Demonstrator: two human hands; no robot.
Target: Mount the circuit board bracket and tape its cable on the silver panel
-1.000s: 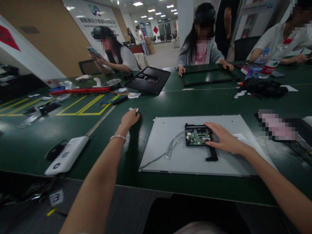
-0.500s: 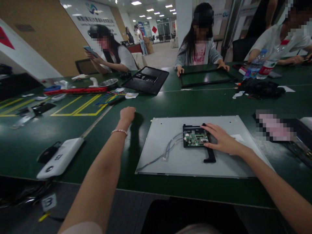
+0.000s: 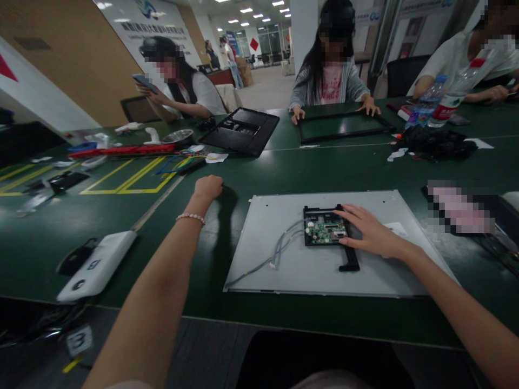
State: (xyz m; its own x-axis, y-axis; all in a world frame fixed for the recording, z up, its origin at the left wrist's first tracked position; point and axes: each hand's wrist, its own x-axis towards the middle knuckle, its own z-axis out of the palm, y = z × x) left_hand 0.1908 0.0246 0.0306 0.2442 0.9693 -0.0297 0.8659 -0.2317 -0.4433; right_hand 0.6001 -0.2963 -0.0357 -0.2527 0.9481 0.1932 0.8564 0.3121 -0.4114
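Note:
On the green table in front of me lies a grey metal panel [image 3: 259, 232], perhaps the back of a display. A black plastic bracket [image 3: 349, 261] carrying a green circuit board [image 3: 324, 231] rests on it. My right hand [image 3: 367, 231] holds the bracket by its right side, thumb and fingers spread across that edge. Grey-blue cables [image 3: 279, 249] run from the board to the panel's lower left. My left hand [image 3: 208, 187] is a closed fist over the table, left of the panel; whatever it may hold is hidden.
Left, a white power bank-like device [image 3: 97, 266] lies near the table edge. Further back are a black plastic cover [image 3: 241, 132], a red tray-like strip [image 3: 121, 151] and loose wires. Across the table a person's hands rest on a black frame [image 3: 344, 136]. Bottles [image 3: 452, 100] stand at right.
The view has tilted slightly, and my left fist sits a little further left in it. My right hand stays on the bracket.

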